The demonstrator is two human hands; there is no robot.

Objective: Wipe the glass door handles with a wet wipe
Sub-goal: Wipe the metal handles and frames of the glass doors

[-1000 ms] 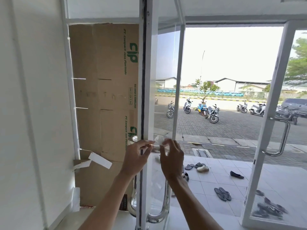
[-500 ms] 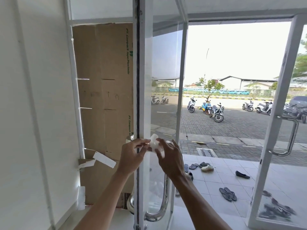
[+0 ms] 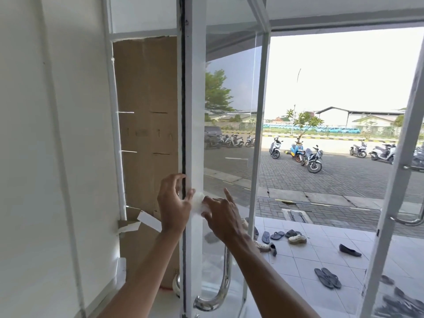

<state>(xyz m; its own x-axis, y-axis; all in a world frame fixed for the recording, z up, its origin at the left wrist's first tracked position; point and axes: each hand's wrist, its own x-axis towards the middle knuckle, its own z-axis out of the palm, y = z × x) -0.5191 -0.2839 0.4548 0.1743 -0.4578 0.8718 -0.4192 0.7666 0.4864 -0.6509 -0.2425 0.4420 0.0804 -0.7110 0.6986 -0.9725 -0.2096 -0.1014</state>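
A white-framed glass door point(image 3: 195, 111) stands edge-on in front of me. Its curved chrome handle point(image 3: 223, 281) runs down the right face to a bend near the bottom; the handle's top is hidden behind my right hand. A crumpled white wet wipe point(image 3: 197, 202) sits between my two hands at the door's edge. My left hand point(image 3: 173, 204) pinches it from the left of the frame, and my right hand point(image 3: 223, 216) pinches it from the right, index finger raised. A second chrome handle point(image 3: 410, 220) is on the open door at the far right.
Brown cardboard point(image 3: 146, 134) covers the window panel left of the door, with a white wall point(image 3: 57, 157) beside it. Through the opening lie white floor tiles with several sandals point(image 3: 328, 277) and parked motorbikes point(image 3: 313, 158) beyond.
The view has swung left and closer to the door edge. Both hands stayed together at the frame, and the wipe is more bunched between them.
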